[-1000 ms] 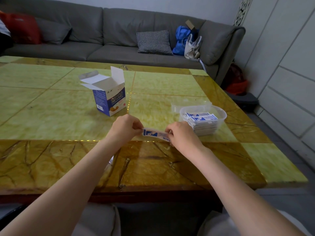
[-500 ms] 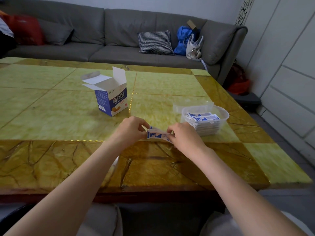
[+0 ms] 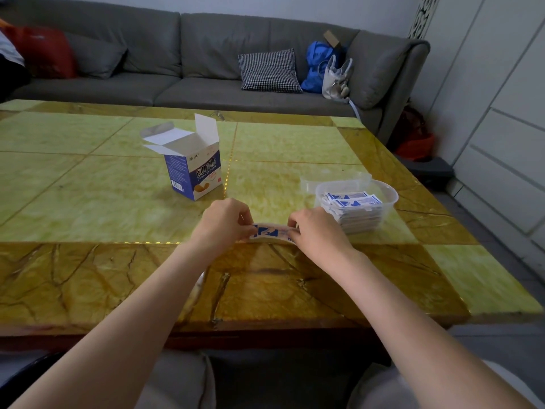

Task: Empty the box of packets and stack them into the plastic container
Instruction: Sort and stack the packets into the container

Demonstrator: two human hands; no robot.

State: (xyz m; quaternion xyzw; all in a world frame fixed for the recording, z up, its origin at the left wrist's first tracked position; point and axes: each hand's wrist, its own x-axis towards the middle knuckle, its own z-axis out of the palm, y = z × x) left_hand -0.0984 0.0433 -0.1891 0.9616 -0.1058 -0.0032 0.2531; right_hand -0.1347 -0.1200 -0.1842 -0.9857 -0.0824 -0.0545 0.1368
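A small bundle of white and blue packets point(image 3: 269, 232) is held just above the table between both hands. My left hand point(image 3: 224, 222) pinches its left end and my right hand point(image 3: 315, 231) pinches its right end. The blue and white box point(image 3: 194, 169) stands upright with its top flaps open, behind and left of my hands. The clear plastic container point(image 3: 389, 193) sits to the right of my right hand, with a stack of packets point(image 3: 352, 212) lying inside it.
The clear lid point(image 3: 330, 175) lies flat behind the container. The yellow-green marble table point(image 3: 103, 202) ends at its right edge close to the container. A grey sofa point(image 3: 206, 69) with cushions and bags stands beyond the far edge.
The two hands have drawn closer together, and the packets between them now bow upward into a short curved bundle. Box and container have not moved.
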